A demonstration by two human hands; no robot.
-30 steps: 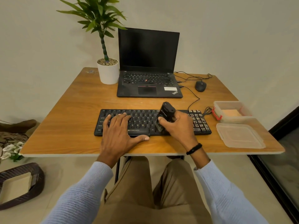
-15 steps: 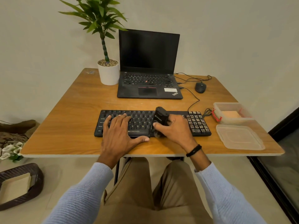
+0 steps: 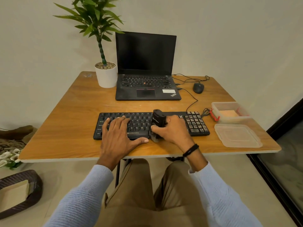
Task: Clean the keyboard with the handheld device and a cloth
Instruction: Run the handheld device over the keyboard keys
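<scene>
A black keyboard (image 3: 141, 123) lies across the front of the wooden table (image 3: 70, 122). My left hand (image 3: 118, 135) rests flat on its left half, fingers spread over the keys and thumb along the front edge. My right hand (image 3: 172, 130) grips a black handheld device (image 3: 158, 120), held upright with its brush end down at the keyboard's front edge, right of the space bar. An orange cloth (image 3: 228, 113) sits inside a clear plastic box (image 3: 216, 105) at the right.
A black laptop (image 3: 146, 89) stands open behind the keyboard, with a potted plant (image 3: 105, 74) to its left and a wired mouse (image 3: 198, 87) to its right. The box's clear lid (image 3: 237, 135) lies near the front right corner. Cables run between laptop and keyboard.
My right hand has drawn the device leftward and toward me, from the keys near the number pad down to the keyboard's front edge. My left hand has stayed in place.
</scene>
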